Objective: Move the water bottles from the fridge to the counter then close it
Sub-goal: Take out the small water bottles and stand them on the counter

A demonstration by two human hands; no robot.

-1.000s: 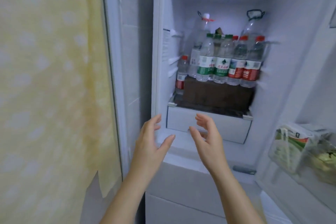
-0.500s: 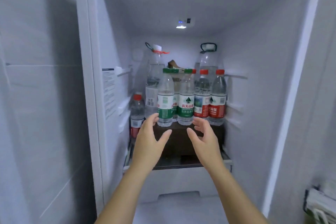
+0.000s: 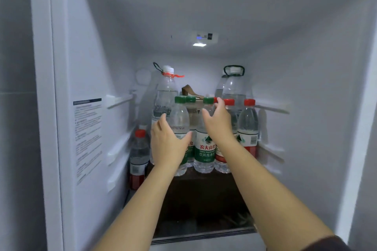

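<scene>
Inside the open fridge [image 3: 102,47], the water bottles [image 3: 247,126] stand on a dark box [image 3: 204,193]; the left hand [image 3: 166,146] wraps a green-capped bottle [image 3: 179,120] (thumb across its label), while the right hand [image 3: 219,122], fingers spread, holds nothing.

**What you can't make out**

Your left hand [image 3: 167,144] covers the label of the front green-capped bottle [image 3: 179,116], so you can't tell whether it grips it. Your right hand [image 3: 219,122] blocks most of a red-capped bottle [image 3: 229,102]. The brown object [image 3: 190,91] at centre sits mostly behind the caps. The wall sticker [image 3: 87,138], left of frame, is too small to read. Both forearms run off the lower edge.
</scene>
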